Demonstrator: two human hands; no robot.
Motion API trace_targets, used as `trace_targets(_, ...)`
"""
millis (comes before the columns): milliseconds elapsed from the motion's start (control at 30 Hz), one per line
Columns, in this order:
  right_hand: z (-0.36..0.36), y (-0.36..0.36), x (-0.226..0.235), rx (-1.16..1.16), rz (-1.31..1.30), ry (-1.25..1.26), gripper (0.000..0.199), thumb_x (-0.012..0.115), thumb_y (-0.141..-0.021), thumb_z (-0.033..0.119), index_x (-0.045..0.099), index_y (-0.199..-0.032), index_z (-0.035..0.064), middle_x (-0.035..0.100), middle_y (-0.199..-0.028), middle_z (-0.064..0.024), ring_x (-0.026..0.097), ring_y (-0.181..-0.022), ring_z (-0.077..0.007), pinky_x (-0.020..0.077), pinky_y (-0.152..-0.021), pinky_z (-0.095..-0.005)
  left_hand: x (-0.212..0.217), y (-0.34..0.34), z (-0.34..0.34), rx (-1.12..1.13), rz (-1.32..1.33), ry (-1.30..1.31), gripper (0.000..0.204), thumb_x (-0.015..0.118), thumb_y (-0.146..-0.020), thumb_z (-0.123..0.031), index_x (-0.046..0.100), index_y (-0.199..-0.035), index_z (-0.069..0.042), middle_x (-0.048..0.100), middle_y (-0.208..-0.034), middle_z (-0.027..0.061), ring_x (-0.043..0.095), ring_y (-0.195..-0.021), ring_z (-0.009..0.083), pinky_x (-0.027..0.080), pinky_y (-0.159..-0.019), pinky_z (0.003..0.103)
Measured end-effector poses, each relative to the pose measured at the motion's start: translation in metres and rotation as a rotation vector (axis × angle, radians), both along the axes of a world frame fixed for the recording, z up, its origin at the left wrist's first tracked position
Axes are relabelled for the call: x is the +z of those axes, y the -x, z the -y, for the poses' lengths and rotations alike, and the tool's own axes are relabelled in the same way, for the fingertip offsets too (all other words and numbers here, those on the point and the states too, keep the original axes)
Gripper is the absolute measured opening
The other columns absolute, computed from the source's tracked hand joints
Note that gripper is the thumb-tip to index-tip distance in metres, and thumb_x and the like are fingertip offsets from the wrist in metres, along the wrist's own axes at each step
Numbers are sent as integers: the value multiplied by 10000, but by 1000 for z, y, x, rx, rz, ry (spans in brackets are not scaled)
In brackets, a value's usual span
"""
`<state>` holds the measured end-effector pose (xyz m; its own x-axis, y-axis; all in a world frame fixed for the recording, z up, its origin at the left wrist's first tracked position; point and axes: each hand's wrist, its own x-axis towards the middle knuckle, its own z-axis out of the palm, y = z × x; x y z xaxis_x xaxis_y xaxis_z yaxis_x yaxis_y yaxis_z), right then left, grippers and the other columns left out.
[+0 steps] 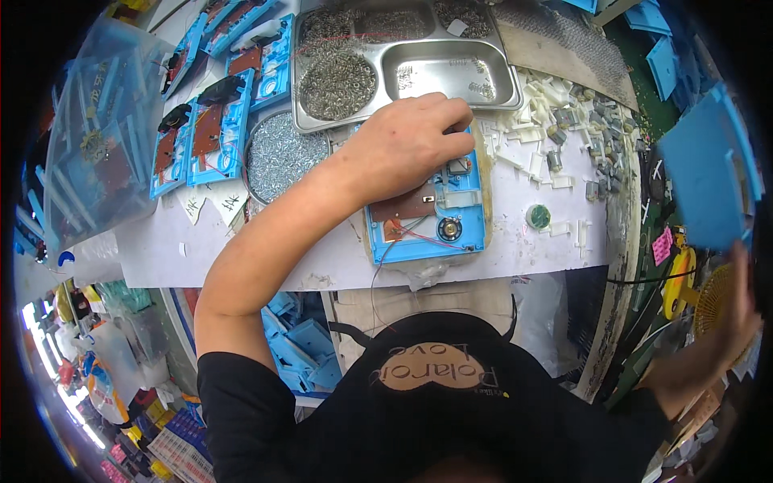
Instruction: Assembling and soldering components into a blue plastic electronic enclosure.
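A blue plastic casing (427, 252) lies on the table in front of me, with a brown circuit board (403, 208), a small round speaker (449, 229) and thin wires in it. My left hand (419, 143) is over the casing's far part, its fingers curled down. What its fingertips hold, if anything, is hidden. Far to the right, my right hand (739, 302) is smeared by motion at the lower edge of a blue plastic panel (704, 181). Whether it grips that panel cannot be made out.
Beyond the casing stands a metal tray (394, 101) of small metal parts. A round dish of screws (283, 153) is left of it. Several blue casings (217, 133) and a clear bin (105, 137) stand at the left. White plastic pieces (535, 157) and small motors (596, 133) lie at the right.
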<state>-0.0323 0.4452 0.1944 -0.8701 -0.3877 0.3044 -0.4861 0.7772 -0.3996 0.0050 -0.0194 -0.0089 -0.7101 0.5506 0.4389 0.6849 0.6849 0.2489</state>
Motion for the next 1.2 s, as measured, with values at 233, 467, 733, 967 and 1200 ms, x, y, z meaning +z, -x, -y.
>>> trace_targets(233,57,-63,-98,213,386,516,532,755,-840,26,553,-1313,-107,658,-1026,-182,639,-859,-211,509,-755,-323,5,3,-16,120,153,62,296,665,-798,-69,606,-1087,-84,617,-1065,101,647,-962,310,561,-786,409)
trace_targets(467,152,-3,-129,204,644,951,522,705,-926,163,528,-1358,-70,664,-1017,-137,641,-777,-152,505,-614,-273,36,-32,16,148,521,-713,516,743,-809,-92,595,-1299,-25,655,-1266,85,674,-979,226,532,-924,362)
trace_targets(733,243,-4,-150,256,919,824,572,643,-998,145,416,-1505,8,648,-860,-64,610,-702,-104,478,-587,-243,50,-81,19,380,861,-1418,479,737,-965,-238,577,-1268,97,717,-1099,155,698,-1021,187,566,-884,319)
trace_targets(967,202,-73,-198,265,641,564,668,661,-968,79,347,-1553,5,521,-627,-10,478,-568,-103,380,-562,-262,16,-108,-16,661,611,-689,881,808,-856,-273,345,-1518,78,708,-983,171,697,-807,205,549,-717,309)
trace_targets(1200,208,-77,-213,273,561,359,547,653,-955,89,460,-1465,35,461,-595,-54,483,-502,-189,384,-527,-339,-2,-111,-14,679,469,-513,943,836,-803,-318,365,-1522,69,668,-756,128,637,-603,223,496,-564,342)
